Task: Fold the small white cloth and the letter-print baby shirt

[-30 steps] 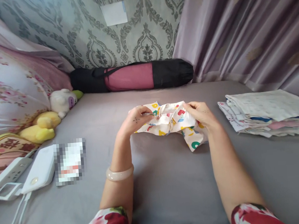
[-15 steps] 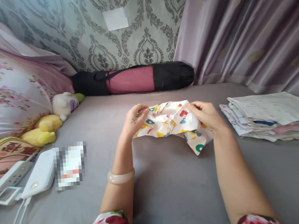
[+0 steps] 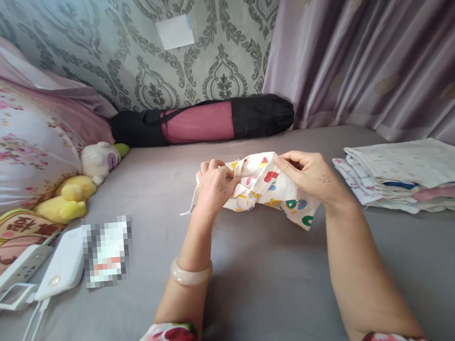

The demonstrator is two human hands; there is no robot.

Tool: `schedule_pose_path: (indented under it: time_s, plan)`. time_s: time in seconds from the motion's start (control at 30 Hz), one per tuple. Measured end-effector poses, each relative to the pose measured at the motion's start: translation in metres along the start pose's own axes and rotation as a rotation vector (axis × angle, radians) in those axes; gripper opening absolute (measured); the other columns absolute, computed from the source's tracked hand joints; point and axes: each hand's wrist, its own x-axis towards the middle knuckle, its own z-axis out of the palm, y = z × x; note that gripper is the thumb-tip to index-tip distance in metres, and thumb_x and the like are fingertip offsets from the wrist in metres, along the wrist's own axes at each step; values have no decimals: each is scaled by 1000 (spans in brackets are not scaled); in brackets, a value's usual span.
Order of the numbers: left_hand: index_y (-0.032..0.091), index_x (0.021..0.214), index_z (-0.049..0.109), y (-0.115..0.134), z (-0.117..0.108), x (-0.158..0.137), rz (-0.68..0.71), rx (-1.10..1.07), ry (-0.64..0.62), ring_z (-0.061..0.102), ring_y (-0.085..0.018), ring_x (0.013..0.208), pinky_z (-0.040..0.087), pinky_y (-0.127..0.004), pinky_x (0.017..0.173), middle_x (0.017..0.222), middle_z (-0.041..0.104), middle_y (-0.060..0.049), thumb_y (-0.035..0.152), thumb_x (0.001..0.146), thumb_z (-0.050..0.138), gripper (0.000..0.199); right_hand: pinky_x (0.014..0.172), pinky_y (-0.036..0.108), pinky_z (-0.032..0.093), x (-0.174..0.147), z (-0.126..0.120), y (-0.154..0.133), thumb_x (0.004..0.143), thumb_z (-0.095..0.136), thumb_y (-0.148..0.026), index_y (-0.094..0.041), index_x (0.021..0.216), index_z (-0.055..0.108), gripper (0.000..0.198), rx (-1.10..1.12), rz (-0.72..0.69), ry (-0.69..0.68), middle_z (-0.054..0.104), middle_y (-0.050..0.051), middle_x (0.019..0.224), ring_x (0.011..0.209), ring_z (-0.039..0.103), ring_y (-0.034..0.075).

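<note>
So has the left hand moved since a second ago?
Yes, slightly. The left hand has shifted right along the printed cloth, toward the folded stack, and now bunches the cloth.

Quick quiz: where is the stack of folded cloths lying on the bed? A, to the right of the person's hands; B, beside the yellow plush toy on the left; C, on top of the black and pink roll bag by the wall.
A: the stack of folded cloths lies on the grey sheet to the right of the right hand, far from the toy and bag.
</note>
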Motion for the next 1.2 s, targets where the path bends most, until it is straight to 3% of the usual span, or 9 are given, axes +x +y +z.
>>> schedule_pose_path:
  time_s: [0.1, 0.2, 0.33, 0.53, 0.67, 0.8, 0.9, 1.07, 1.2]
  plan:
    - [21, 71, 71, 4, -10, 1, -90, -288, -70, 55, -28, 103, 45, -44, 88, 104, 65, -8, 34, 75, 73, 13, 58, 27, 48, 1, -2, 2, 82, 63, -63, -21, 85, 73, 44, 4, -3, -5, 72, 5, 82, 75, 65, 21]
    - [19, 78, 69, 5, -28, 2, -275, -756, -216, 61, -19, 75, 49, -33, 66, 86, 68, -7, 45, 77, 71, 27, 57, 27, 48, 3, -3, 9, 82, 64, -63, -21, 85, 73, 44, 36, 8, -10, 72, 5, 83, 74, 64, 21]
    - [17, 74, 65, -3, -43, 4, -425, -1070, -208, 56, -12, 55, 44, -26, 51, 69, 64, -3, 48, 67, 80, 35, 55, 26, 47, 7, -2, 20, 80, 65, -65, -21, 83, 73, 45, 87, 43, -31, 72, 5, 83, 71, 63, 20]
    - [18, 78, 64, -16, -35, 6, -417, -1010, -154, 58, -12, 56, 44, -23, 50, 69, 65, -1, 57, 72, 75, 41, 48, 25, 42, 9, 1, 25, 77, 65, -68, -20, 82, 73, 49, 94, 114, -61, 70, 5, 74, 64, 61, 18]
    - [19, 94, 69, -18, -41, 3, -331, -890, -243, 64, -14, 68, 48, -22, 55, 89, 71, -5, 55, 73, 76, 43, 44, 25, 39, 9, 1, 24, 74, 68, -68, -20, 78, 72, 49, 113, 176, -24, 66, 4, 64, 57, 58, 17]
    - [19, 101, 71, -17, -47, 0, -274, -908, -319, 67, -17, 80, 54, -26, 65, 102, 73, -8, 46, 69, 82, 43, 42, 25, 40, 9, 1, 22, 71, 70, -69, -20, 74, 71, 49, 147, 216, -12, 65, 3, 61, 54, 57, 16]
    - [18, 97, 73, -14, -43, 0, -310, -890, -322, 68, -19, 77, 54, -28, 63, 93, 74, -8, 48, 71, 80, 40, 42, 24, 40, 9, 2, 22, 71, 70, -69, -20, 75, 71, 49, 150, 216, -24, 67, 4, 63, 54, 58, 17]
    - [17, 79, 73, -13, -35, 2, -393, -880, -212, 64, -16, 61, 49, -24, 51, 73, 71, -5, 50, 69, 80, 35, 41, 23, 39, 9, -2, 28, 73, 70, -67, -20, 80, 72, 47, 177, 233, -40, 70, 4, 68, 54, 59, 16]
    - [16, 77, 73, -17, -37, 2, -427, -879, -192, 62, -15, 57, 48, -24, 49, 70, 71, -4, 51, 66, 82, 38, 38, 22, 36, 10, -8, 38, 73, 72, -64, -21, 92, 74, 48, 200, 260, -176, 72, 4, 75, 52, 58, 15]
